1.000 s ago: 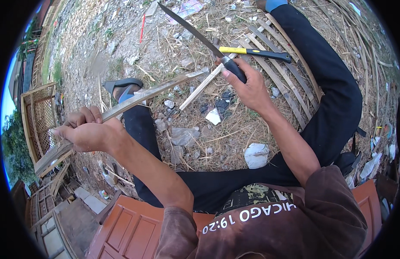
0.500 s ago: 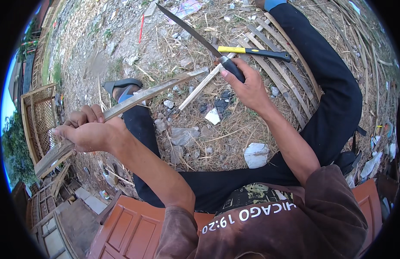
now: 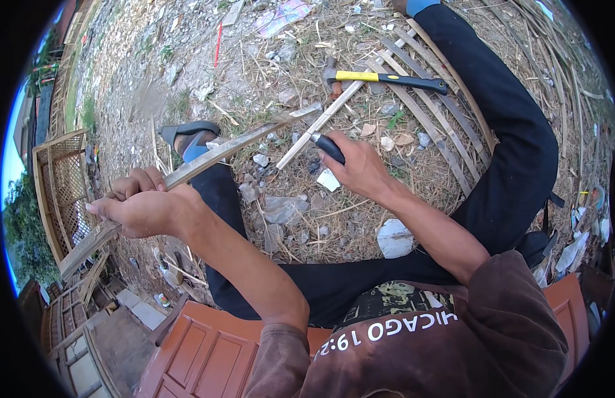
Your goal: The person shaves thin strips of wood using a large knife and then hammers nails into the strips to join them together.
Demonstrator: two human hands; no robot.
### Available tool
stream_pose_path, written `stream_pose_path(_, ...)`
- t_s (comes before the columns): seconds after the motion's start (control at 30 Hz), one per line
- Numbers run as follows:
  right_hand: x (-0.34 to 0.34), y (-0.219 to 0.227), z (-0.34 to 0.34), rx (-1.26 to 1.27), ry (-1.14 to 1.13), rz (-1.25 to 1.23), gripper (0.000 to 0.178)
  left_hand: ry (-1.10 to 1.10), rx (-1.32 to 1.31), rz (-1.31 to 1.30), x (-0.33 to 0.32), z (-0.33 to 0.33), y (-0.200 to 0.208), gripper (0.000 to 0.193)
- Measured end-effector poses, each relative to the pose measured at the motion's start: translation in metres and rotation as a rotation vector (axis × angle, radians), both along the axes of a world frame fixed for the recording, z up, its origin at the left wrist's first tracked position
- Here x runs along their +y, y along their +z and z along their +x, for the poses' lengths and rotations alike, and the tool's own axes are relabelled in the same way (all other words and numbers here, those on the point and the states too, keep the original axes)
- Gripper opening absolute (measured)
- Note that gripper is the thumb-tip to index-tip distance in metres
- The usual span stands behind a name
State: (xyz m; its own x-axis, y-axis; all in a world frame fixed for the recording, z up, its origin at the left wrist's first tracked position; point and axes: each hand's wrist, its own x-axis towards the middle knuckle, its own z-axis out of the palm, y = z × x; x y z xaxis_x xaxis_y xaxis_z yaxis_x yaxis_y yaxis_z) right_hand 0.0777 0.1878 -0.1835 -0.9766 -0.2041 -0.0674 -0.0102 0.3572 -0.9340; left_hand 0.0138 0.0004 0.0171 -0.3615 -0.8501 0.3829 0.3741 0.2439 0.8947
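My left hand is closed around a long wooden strip, which slants up to the right across my left leg. My right hand grips the black handle of a long knife near the strip's far end. The blade is hard to make out now; it seems turned edge-on or blurred. Just beyond that hand, a pale thin stick lies on the ground. A claw hammer with a yellow and black handle rests across several wooden slats.
Wooden slats lie beside my right leg. Rubble, dry grass and a white chunk cover the ground between my legs. A lattice panel stands at the left. Reddish-brown door panels are behind me.
My right hand has come down and slightly left with the knife, whose blade pointed up and away before. The left hand and the wooden strip have shifted only slightly.
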Motion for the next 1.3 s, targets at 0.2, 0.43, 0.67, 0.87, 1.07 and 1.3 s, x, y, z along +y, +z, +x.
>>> stream_pose_path(0.2, -0.01, 0.017, -0.007, 0.193, -0.014, -0.041, 0.023, 0.018, -0.008, 0.02, -0.008, 0.003, -0.001, 0.04)
stream_pose_path(0.43, -0.011, 0.029, -0.009, 0.186, -0.002, 0.004, 0.023, 0.032, -0.022, 0.009, -0.007, 0.008, -0.004, 0.041)
stream_pose_path(0.67, 0.001, -0.02, -0.017, 0.044, 0.044, 0.246, 0.025, 0.022, 0.038, 0.021, 0.004, 0.003, -0.004, 0.054)
stream_pose_path(0.87, -0.016, 0.035, -0.009, 0.244, 0.089, -0.02, 0.026, 0.037, 0.01, -0.018, 0.0, 0.01, -0.005, 0.043)
stream_pose_path(1.07, -0.009, 0.011, -0.017, 0.033, 0.042, 0.133, 0.024, 0.021, 0.019, -0.008, 0.004, 0.009, -0.008, 0.042)
stream_pose_path(1.3, 0.003, 0.009, -0.008, 0.031, 0.056, 0.18, 0.024, 0.007, 0.026, -0.005, 0.006, 0.009, -0.005, 0.051)
